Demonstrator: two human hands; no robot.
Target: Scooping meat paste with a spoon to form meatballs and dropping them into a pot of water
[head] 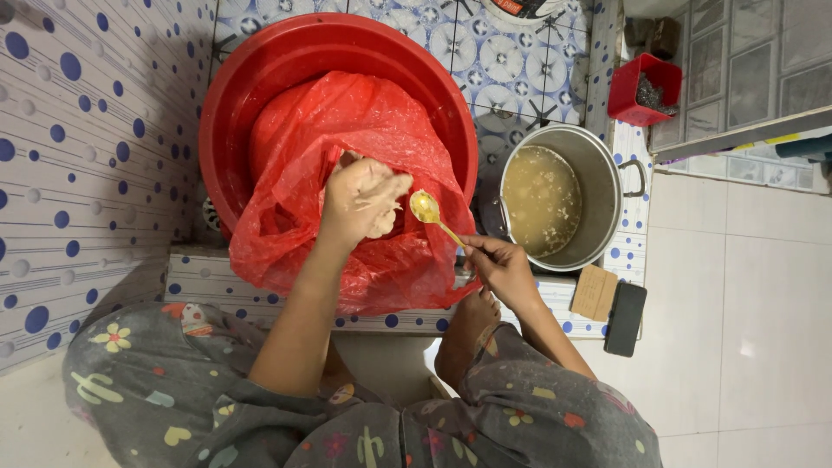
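Clenched around a lump of pale dough (381, 217), the left hand (357, 201) is raised over the red plastic bag (338, 139), its fingers smeared with the same paste. Just to its right, the right hand (501, 267) pinches the thin handle of a golden spoon (431, 212), whose bowl points left and sits right beside the dough, close enough that touching cannot be ruled out.

From the head camera, the bag lies crumpled inside a large red basin (260, 78) and spills over the basin's near rim onto a tiled ledge (201, 276) patterned with blue dots. To the right of the basin stands a steel pot (607, 186) holding a cloudy, yellowish liquid (542, 199), one handle showing on its right side. Farther right and away, a small red tub (637, 87) sits against the wall. On the near right end of the ledge lie a piece of brown card (594, 293) and a dark phone (626, 319), side by side. A bare foot (468, 325) rests below the ledge, between knees covered in grey patterned cloth (173, 399).
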